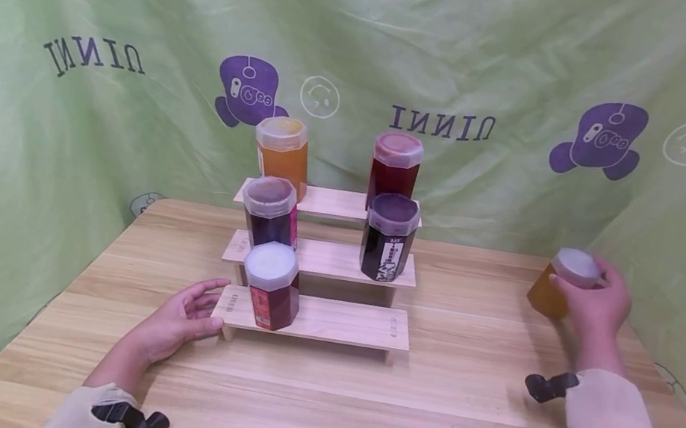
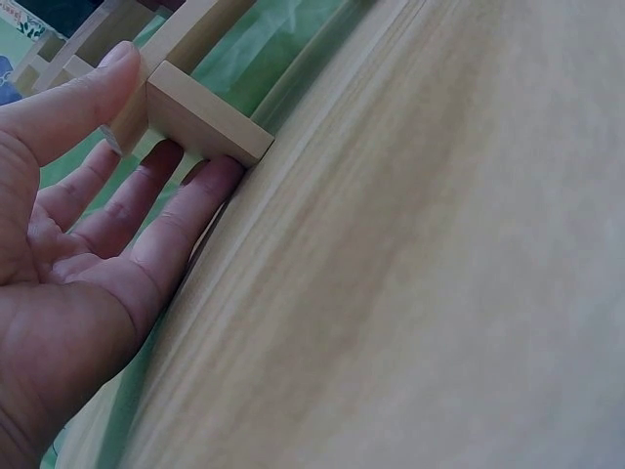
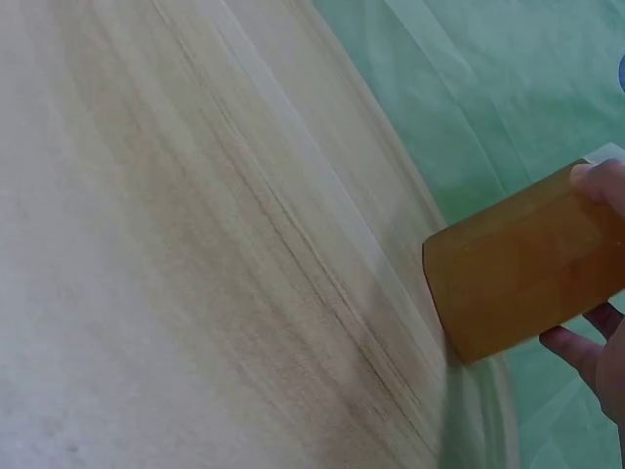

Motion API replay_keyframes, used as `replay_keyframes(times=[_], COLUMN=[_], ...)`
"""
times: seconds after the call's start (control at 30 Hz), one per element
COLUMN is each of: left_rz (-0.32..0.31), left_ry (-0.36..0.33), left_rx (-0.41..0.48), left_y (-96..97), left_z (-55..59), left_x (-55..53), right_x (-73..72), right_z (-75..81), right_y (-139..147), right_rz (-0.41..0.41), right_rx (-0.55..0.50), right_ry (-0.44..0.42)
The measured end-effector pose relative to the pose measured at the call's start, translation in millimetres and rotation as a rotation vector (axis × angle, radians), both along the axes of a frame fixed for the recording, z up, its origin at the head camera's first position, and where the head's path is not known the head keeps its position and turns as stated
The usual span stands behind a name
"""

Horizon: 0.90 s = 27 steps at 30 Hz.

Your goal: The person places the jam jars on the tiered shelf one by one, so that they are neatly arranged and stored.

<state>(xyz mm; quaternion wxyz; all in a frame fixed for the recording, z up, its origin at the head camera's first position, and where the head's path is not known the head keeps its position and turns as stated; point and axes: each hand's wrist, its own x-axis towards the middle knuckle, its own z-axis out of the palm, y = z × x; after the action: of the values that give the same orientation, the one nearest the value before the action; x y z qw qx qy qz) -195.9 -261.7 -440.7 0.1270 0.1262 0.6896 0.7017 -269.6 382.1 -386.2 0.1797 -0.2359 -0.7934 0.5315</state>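
At the far right, my right hand (image 1: 600,303) grips an orange-filled jar (image 1: 549,294) near its whitish lid. In the right wrist view, the fingers hold the upper part of this jar (image 3: 527,259); whether its base touches the table I cannot tell. My left hand (image 1: 178,323) holds the left end of the front wooden shelf (image 1: 338,321). Up close, the thumb lies on the plank's edge and the fingers reach the shelf's leg (image 2: 205,112). A dark red jar (image 1: 274,301) with a white lid stands on this shelf's left part.
Behind it, the middle shelf (image 1: 325,258) carries a dark purple jar (image 1: 269,227) and a black jar (image 1: 378,250). The back shelf (image 1: 333,202) bears an orange jar (image 1: 288,163) and a red jar (image 1: 393,177). Green printed cloth (image 1: 359,35) encloses the wooden table (image 1: 452,414).
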Motion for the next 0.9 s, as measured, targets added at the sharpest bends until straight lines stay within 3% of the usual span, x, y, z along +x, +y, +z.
replay_keyframes(times=[0.23, 0.9], left_rz=[-0.002, 0.002], left_ry=[-0.004, -0.01], left_rx=[0.009, 0.0], left_y=[0.0, 0.3], left_z=[0.0, 1.1], left_x=[0.3, 0.3], right_x=[3.8, 23.2], right_z=[0.6, -0.6], right_y=[-5, -17], right_rz=[-0.022, -0.014], right_rx=[-0.033, 0.039], right_ry=[0.001, -0.011])
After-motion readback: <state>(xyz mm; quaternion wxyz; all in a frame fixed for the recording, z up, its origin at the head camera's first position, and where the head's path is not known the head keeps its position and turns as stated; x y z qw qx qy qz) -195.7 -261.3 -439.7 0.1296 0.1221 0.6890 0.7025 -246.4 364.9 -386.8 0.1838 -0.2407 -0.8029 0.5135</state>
